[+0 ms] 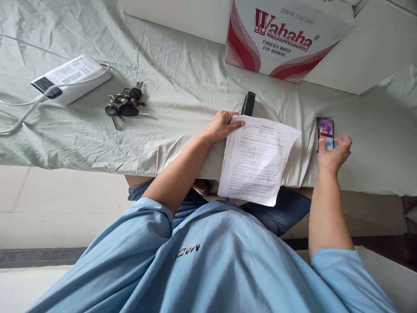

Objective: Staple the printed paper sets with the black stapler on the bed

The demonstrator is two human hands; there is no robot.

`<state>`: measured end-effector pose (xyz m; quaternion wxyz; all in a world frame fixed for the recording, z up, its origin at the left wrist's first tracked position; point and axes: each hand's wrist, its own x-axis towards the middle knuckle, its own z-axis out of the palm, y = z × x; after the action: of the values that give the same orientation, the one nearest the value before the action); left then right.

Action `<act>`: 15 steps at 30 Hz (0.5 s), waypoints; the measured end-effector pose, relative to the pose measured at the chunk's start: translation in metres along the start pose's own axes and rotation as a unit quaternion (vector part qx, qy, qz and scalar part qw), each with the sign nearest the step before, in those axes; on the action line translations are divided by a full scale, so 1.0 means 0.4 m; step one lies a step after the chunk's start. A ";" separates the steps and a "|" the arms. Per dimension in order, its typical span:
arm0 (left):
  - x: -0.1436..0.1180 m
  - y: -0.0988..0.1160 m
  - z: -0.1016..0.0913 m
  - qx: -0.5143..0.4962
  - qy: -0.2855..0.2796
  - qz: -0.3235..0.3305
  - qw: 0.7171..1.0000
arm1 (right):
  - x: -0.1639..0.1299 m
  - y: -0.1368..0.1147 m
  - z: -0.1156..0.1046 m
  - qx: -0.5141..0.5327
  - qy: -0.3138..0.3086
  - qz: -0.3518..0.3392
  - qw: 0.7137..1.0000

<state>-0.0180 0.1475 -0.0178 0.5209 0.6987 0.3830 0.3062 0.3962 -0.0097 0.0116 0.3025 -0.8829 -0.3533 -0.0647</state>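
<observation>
A printed sheaf of papers (257, 161) hangs over the near table edge above my lap. My left hand (223, 126) pinches its upper left corner, with the thumb on top. Just beyond that hand lies a narrow black object (249, 103) that looks like a stapler, its near end hidden by the hand and papers. Over to the right, my right hand (334, 152) is closed around the lower end of a smartphone (326, 129). Its thumb rests over the lit, colourful screen, and the other fingers curl at the phone's right side.
A white and red water carton (289, 39) stands at the back. Left on the cloth-covered table (182, 87) lie a bunch of keys (125, 104) and a white boxy device (73, 78) with a cable (26, 115). The table's front edge runs just before my lap.
</observation>
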 end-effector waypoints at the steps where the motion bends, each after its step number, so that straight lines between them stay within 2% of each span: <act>1: 0.001 -0.001 0.000 -0.001 -0.002 -0.001 1.000 | 0.013 0.006 -0.010 0.016 -0.003 0.006 1.000; 3: 0.003 -0.002 0.002 -0.010 -0.005 -0.004 1.000 | 0.008 0.009 -0.022 0.072 -0.041 -0.012 0.997; 5: 0.003 -0.005 0.005 -0.032 -0.004 -0.005 0.999 | -0.038 -0.002 -0.017 0.148 -0.120 -0.054 0.980; 7: 0.001 -0.006 0.007 -0.068 0.002 -0.007 0.998 | -0.102 -0.024 0.001 0.241 -0.219 -0.083 0.942; 9: -0.003 -0.007 0.009 -0.112 0.011 -0.011 0.994 | -0.160 -0.054 0.024 0.317 -0.276 -0.079 0.904; 12: -0.010 -0.006 0.011 -0.154 0.025 -0.015 0.988 | -0.212 -0.099 0.052 0.381 -0.285 -0.045 0.878; 15: -0.010 -0.011 0.013 -0.158 0.037 -0.011 0.987 | -0.241 -0.128 0.074 0.403 -0.269 -0.019 0.875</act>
<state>-0.0169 0.1421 -0.0235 0.6132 0.5918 0.3564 0.3830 0.2877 -0.0199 -0.0190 0.5239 -0.6614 -0.4332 0.3169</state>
